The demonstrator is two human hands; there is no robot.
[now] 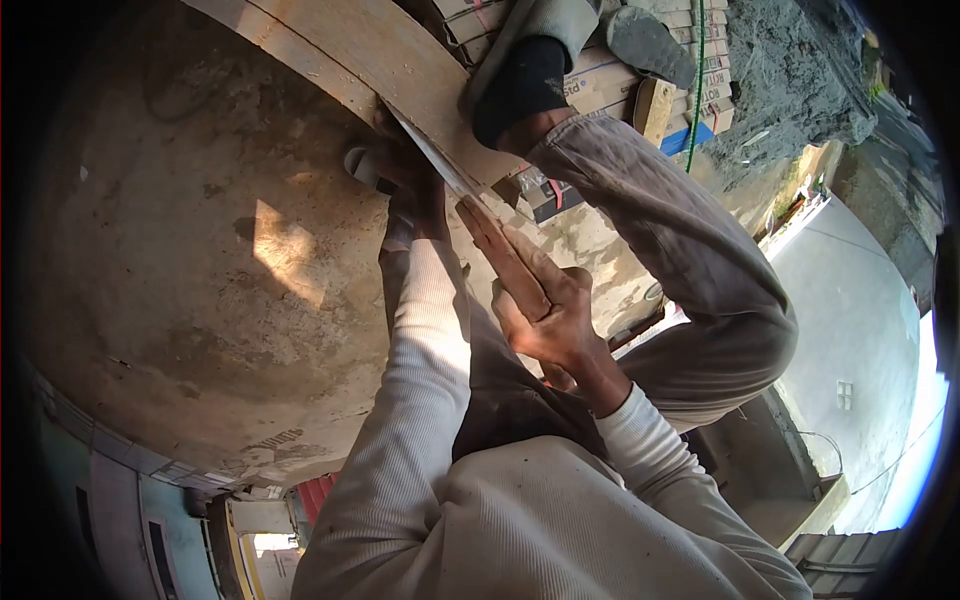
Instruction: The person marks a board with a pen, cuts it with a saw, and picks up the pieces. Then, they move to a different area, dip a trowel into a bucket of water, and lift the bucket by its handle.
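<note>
A long brown wooden board (pixel 400 62) slants across the upper part of the view. The thin metal blade of a saw (pixel 430 150) lies against it, its far end at the board's lower edge. My right hand (pixel 560 318) is closed around the saw's wooden handle (pixel 510 262). Beside the blade, my left hand (pixel 412 178) is at the board's lower edge, in deep shadow. Its fingers are too dark and hidden to make out. One of my feet, in a black sock (pixel 528 88), rests at the board's right side.
Stacked cardboard boxes (pixel 600 90) stand beyond the board, with a grey sandal (pixel 648 45) on top and a green cord (pixel 697 90) hanging past them. Stained concrete floor (pixel 200 230) spreads to the left. A pale wall (pixel 850 270) rises at the right.
</note>
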